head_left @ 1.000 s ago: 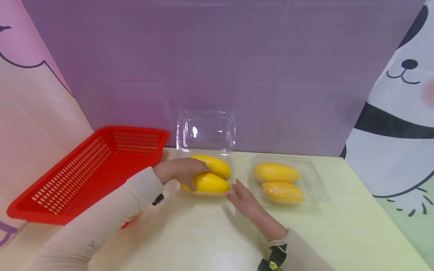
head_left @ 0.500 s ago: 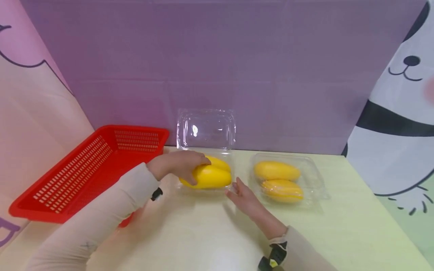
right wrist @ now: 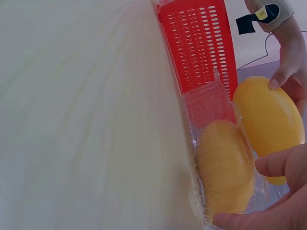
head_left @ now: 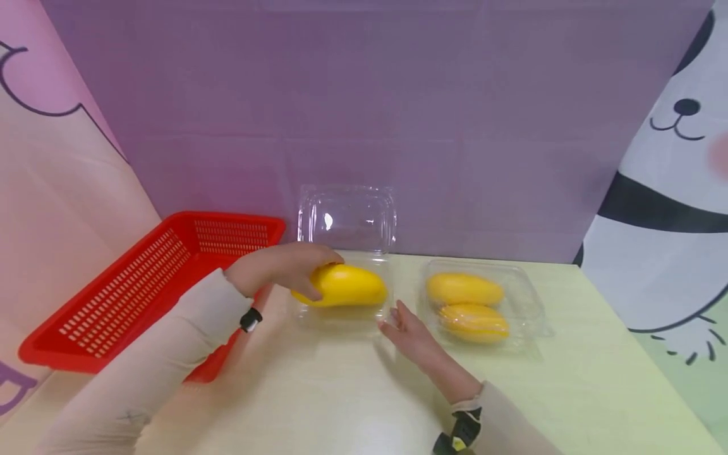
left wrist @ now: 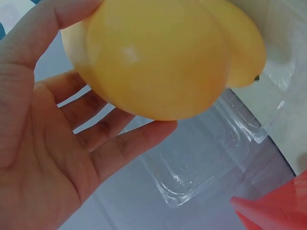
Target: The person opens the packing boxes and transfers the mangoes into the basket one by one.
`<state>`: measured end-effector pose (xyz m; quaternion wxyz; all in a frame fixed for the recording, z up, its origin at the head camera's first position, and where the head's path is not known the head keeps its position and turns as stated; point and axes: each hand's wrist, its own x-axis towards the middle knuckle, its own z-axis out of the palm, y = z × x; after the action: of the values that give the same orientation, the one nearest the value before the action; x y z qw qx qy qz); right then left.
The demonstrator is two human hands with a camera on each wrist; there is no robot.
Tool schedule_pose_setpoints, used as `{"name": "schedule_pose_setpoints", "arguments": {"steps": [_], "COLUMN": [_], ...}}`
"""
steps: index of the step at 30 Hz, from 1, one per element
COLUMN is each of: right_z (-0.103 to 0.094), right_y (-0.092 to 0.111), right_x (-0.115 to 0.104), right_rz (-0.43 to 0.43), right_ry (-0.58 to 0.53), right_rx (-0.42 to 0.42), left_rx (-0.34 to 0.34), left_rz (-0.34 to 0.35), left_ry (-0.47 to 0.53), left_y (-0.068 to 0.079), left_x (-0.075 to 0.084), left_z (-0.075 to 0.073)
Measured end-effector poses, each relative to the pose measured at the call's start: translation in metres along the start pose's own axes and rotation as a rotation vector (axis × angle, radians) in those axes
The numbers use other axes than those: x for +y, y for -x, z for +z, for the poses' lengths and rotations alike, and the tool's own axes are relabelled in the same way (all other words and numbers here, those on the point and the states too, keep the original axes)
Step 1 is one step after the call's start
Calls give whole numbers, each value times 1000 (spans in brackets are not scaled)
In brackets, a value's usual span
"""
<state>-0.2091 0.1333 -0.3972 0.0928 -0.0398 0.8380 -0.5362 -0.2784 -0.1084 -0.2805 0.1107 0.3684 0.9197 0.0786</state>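
My left hand (head_left: 284, 265) grips a yellow mango (head_left: 352, 285) by its left end, thumb and fingers around it, above an open clear plastic clamshell (head_left: 347, 321). A second mango (right wrist: 225, 167) lies in the clamshell, seen through its wall in the right wrist view. In the head view the held fruit hides nearly all of it. My right hand (head_left: 412, 338) is at the clamshell's right front corner, fingers fairly straight and spread. Its fingertips look to touch the rim, though firm contact is hard to make out. The clear lid (head_left: 347, 221) stands upright behind.
To the left, a red perforated plastic basket (head_left: 210, 272) stands at an angle. On the right sits a second clear clamshell (head_left: 526, 303) with two yellow mangoes (head_left: 463, 289) inside. A purple backdrop (head_left: 364, 126) rises along the table's back edge.
My left hand has raised one mango out of the clamshell and drawn it slightly left, covering the other from the head view. My right hand has stayed in place.
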Motion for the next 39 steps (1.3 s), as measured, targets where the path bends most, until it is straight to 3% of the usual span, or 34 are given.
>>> {"name": "schedule_pose_setpoints", "arguments": {"steps": [13,19,27,39], "right_z": [0,-1,-2,1], "right_y": [-2,-2,-1,-2], "right_x": [0,1,0,-1], "right_rz": [-9,-16,-19,-17], "right_ry": [-7,-12,-21,-22], "right_rx": [-1,-1,0,-10], "left_rx": [51,50,109,176], "left_rz": [-8,-15,-47,-171], "left_ry": [81,92,77,81], "left_y": [10,9,12,25], "left_x": [-2,-3,-13,-35], "left_z": [-6,-8,-15,-24]}}
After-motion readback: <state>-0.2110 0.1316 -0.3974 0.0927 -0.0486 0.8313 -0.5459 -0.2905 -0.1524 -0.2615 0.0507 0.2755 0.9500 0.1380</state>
